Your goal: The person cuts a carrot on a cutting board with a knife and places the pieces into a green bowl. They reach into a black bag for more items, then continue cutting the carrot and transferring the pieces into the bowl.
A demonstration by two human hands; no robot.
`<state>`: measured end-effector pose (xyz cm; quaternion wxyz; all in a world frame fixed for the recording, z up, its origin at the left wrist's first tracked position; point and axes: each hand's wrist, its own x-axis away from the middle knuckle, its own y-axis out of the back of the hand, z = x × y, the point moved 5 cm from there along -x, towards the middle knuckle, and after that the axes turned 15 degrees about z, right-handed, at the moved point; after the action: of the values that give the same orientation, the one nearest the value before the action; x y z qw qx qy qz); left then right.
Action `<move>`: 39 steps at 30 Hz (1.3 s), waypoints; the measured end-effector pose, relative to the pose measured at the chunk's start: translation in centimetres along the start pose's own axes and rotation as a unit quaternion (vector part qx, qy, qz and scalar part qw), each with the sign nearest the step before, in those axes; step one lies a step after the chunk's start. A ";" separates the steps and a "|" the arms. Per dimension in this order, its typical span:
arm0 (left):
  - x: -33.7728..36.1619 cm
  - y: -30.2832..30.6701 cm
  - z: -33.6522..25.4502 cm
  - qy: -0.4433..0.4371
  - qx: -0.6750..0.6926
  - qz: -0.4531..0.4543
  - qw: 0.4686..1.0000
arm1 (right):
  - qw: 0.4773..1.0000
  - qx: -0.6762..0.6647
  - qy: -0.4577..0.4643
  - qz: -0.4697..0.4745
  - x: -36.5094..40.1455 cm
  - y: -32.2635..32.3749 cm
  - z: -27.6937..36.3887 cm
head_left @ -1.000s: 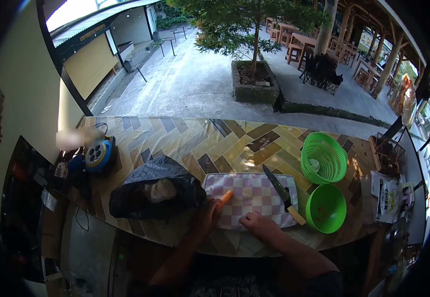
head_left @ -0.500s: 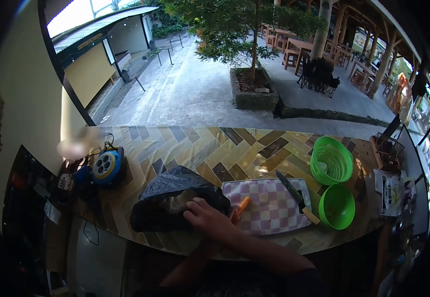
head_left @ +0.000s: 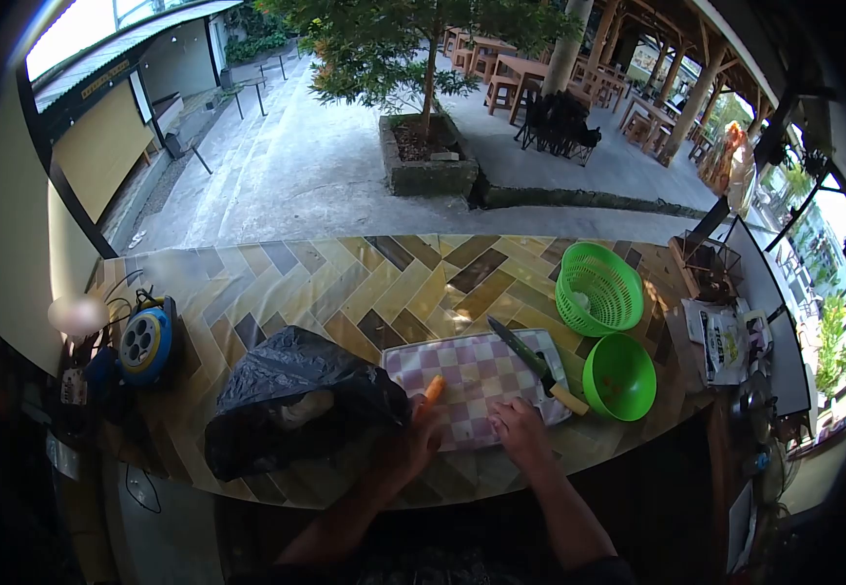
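Observation:
My left hand (head_left: 428,431) is closed around a carrot (head_left: 435,388), whose orange end sticks up above the fingers at the left side of the checkered cutting board (head_left: 467,375). Over the lower part of the board is my right hand (head_left: 518,427), its fingers bent and close together; whether anything is between them is hidden. A knife (head_left: 525,353) lies slantwise on the board's right side, its pale handle end past the edge. Left of my left hand sits a black plastic bag (head_left: 291,366), with something pale (head_left: 308,408) showing in its opening.
A green basket (head_left: 598,292) and a green bowl (head_left: 620,378) stand right of the board. Farther right are plastic packets (head_left: 725,336) and a wire rack (head_left: 706,265). A blue cable reel (head_left: 145,343) sits at left. The patterned tabletop (head_left: 345,283) ends at a paved yard.
My right hand has left the bag and moved right, over the board. My left hand still grips the carrot. The camera view has shifted, so the scene sits farther left.

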<state>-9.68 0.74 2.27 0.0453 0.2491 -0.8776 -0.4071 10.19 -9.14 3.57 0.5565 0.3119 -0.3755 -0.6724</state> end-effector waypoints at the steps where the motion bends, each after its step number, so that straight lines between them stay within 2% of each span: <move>1: -0.5 0.7 -1.6 -0.003 -0.019 -0.011 1.000 | 1.000 0.002 -0.010 0.002 0.3 0.2 -0.2; 5: -1.9 -1.6 -1.8 -0.014 -0.014 -0.031 0.999 | 0.999 -0.033 0.009 0.009 0.2 -0.8 -1.4; 8: -2.7 -1.6 -2.6 0.009 -0.072 0.003 0.997 | 0.999 -0.012 0.021 0.038 -0.2 -1.0 -1.6; 17: -4.1 -2.6 -3.4 -0.019 -0.145 0.078 0.986 | 0.978 0.182 0.065 0.075 -0.2 -1.7 -1.6; 26: -4.1 -3.3 -3.4 -0.010 -0.198 0.109 0.974 | 0.966 0.216 0.129 0.059 0.2 -1.5 -1.5; 29: -4.1 -2.0 -3.2 -0.005 -0.124 0.083 0.989 | 0.966 0.204 0.133 0.084 0.1 -1.7 -1.7; 32: -3.6 -0.1 -3.5 0.038 -0.161 -0.018 0.986 | 0.974 0.150 0.140 0.096 0.0 -0.5 -1.6; 35: -3.1 -0.2 -1.1 0.082 -0.092 -0.066 0.990 | 0.968 0.159 0.149 0.126 0.0 -0.6 -1.7; 38: -2.6 -0.1 0.2 0.098 -0.080 -0.119 0.985 | 0.964 0.191 0.146 0.116 -0.2 -0.7 -1.7; 39: -2.6 -0.3 0.7 0.117 -0.062 -0.111 0.985 | 0.962 0.199 0.148 0.114 -0.2 -0.8 -1.7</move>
<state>-7.51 2.32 1.91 0.1175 0.3875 -0.8063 -0.4311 11.26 -9.16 1.97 0.6056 0.4671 -0.4482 -0.4628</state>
